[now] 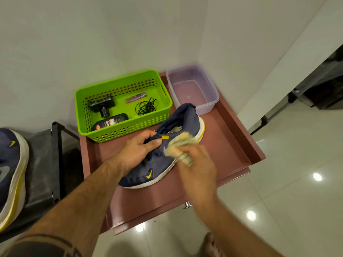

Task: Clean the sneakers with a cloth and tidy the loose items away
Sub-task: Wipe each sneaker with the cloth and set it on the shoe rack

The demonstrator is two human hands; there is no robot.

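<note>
On the reddish-brown table (228,145), left hand (137,147) grips a dark blue sneaker (159,154); right hand (196,164) squeezes a scrunched beige cloth (179,146)

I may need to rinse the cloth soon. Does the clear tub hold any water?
Yes, a shallow layer: the tub shows a waterline low on its walls.

2 sneakers (154,164) (11,173), 1 cloth (181,148), 1 green basket (130,129) w/ 4 items, 1 tub (213,101).
</note>
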